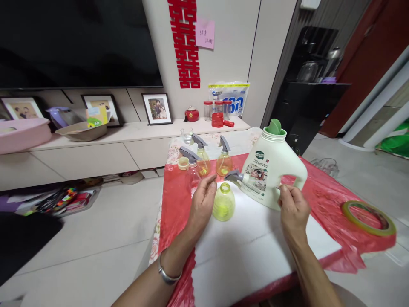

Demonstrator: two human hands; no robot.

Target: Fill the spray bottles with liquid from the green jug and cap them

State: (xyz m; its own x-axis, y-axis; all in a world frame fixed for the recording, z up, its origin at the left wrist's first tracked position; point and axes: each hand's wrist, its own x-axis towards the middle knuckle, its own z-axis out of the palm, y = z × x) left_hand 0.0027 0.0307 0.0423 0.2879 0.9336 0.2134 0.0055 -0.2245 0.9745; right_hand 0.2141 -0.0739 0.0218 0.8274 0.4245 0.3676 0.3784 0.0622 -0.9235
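Note:
My left hand (203, 199) is beside a round yellow-green bottle (223, 207), fingers stretched out; whether they touch its side I cannot tell. The bottle stands upright without a top, liquid low inside. Closed in a pinch, my right hand (294, 207) is in front of the lower handle of a pale green detergent jug (271, 166); what it pinches is too small to make out. A green cap (275, 126) sits tilted in the jug's mouth. A grey spray head (234, 175) is between bottle and jug. Behind stand a yellow spray bottle (224, 162), another spray bottle (203, 162) and a pinkish spray bottle (192, 175).
White paper (252, 251) lies over a red plastic sheet (175, 204) on the table. A roll of tape (369, 218) is at the right. A pale round lid (183, 163) and a glass cup (186, 135) are at the back left. Beyond is a low cabinet (147, 147).

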